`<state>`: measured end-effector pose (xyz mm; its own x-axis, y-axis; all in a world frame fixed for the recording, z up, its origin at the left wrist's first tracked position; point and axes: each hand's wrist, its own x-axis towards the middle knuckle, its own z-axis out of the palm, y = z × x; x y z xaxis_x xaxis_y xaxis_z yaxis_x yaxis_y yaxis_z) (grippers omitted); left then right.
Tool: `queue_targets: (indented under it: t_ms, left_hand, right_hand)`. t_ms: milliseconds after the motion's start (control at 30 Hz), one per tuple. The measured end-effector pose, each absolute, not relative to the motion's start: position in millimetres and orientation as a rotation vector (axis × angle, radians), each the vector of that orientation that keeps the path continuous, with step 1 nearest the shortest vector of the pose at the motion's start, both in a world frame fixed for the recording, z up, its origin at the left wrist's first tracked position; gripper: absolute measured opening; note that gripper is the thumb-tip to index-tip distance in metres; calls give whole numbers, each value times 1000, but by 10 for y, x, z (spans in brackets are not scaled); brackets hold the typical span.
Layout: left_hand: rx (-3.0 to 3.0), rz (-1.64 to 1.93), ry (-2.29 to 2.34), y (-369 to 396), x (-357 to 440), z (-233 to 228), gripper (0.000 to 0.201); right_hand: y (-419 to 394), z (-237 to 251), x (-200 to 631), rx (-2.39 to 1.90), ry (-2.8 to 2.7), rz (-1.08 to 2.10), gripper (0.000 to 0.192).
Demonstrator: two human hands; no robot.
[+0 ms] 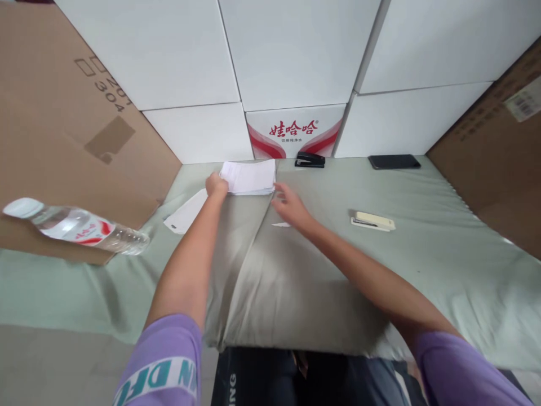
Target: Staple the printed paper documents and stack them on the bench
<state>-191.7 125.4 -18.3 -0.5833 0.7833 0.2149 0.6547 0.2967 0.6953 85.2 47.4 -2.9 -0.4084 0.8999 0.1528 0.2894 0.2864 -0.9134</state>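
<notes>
A stack of white paper sheets (249, 177) lies near the back of the cloth-covered table. My left hand (216, 184) is closed on the stack's left edge, with its thumb side against the paper. At the stack's right edge is my right hand (291, 207), its fingers apart and the fingertips close to the near corner; whether they touch it I cannot tell. A small pointed piece of white paper (280, 224) shows beneath my right hand. Left of the stack, a white card with a slot (185, 214) lies partly hidden behind my left forearm.
A black stapler (310, 160) stands by the white boxes (296, 51) at the back. A cream stapler (372, 221) and a black phone (394, 162) lie to the right. At left, a water bottle (80, 225) is beside a cardboard box (63, 129). Another cardboard box (494, 152) borders the right.
</notes>
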Motion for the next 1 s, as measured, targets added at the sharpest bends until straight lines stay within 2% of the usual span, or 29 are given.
queue_targets:
  t_ms: [67, 167, 200, 333, 433, 533, 1000]
  left_hand:
    - [1505, 1146, 2357, 1236, -1757, -168, 46]
    - [1891, 1002, 2090, 1200, -1433, -192, 55]
    - [1977, 922, 1986, 1184, -1327, -219, 55]
    - [2150, 578, 1805, 1114, -1067, -369, 56]
    - [2180, 536, 1846, 1084, -1051, -433, 64]
    - [2194, 532, 1840, 1086, -1079, -443, 70]
    - [2136, 771, 2081, 981, -881, -410, 41]
  right_hand:
    - [-50, 8, 924, -1039, -2040, 904, 38]
    - [-867, -29, 887, -640, -2508, 842, 12]
    - [-1109, -75, 854, -515, -2650, 794, 9]
    - [-1732, -375, 730, -188, -2816, 543, 16]
    - [-1825, -560, 698, 18, -2754, 391, 16]
    - [-1773, -614, 699, 67, -2738, 389, 17]
    - [-1719, -480, 672, 103, -2828, 426, 20]
